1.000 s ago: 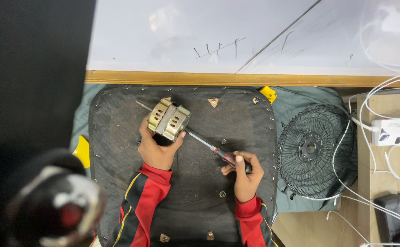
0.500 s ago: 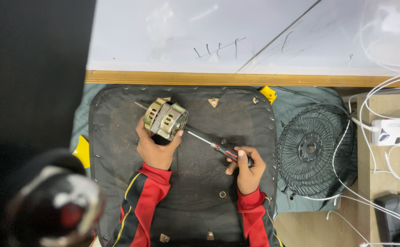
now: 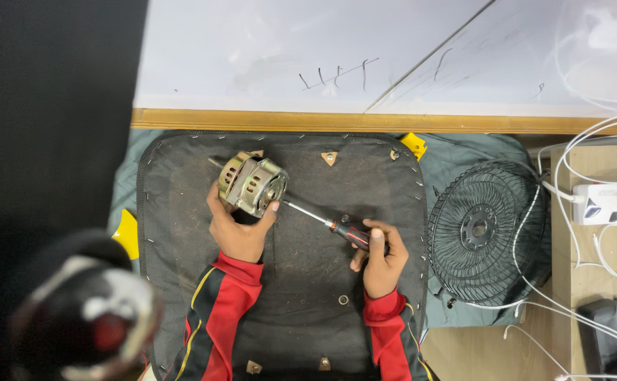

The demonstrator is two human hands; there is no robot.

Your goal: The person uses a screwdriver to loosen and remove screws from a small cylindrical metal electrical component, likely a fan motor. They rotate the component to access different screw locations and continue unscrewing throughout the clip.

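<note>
1. Motor [image 3: 252, 184], small, metal, cylindrical with slotted housing, resting on the dark padded mat [image 3: 181, 212] toward its upper left, shaft pointing up-left.
2. Left hand [image 3: 238, 229] wrapped around the motor from below, thumb on one side and fingers on the other, gripping it firmly.
3. Right hand [image 3: 381, 259] closed around the red-and-black handle of a screwdriver [image 3: 330, 222], near the mat's middle right.
4. Screwdriver shaft angled up-left, tip touching the motor's right end face.
5. Both forearms in red sleeves with black and yellow stripes.
6. Round black fan grille [image 3: 481, 233] lying just right of the mat, on grey-green cloth.
7. White power strip [image 3: 601, 204] and tangled white cables farther right on a wooden surface.
8. Blurred dark round object [image 3: 86, 317] at lower left, too unfocused to identify.
</note>
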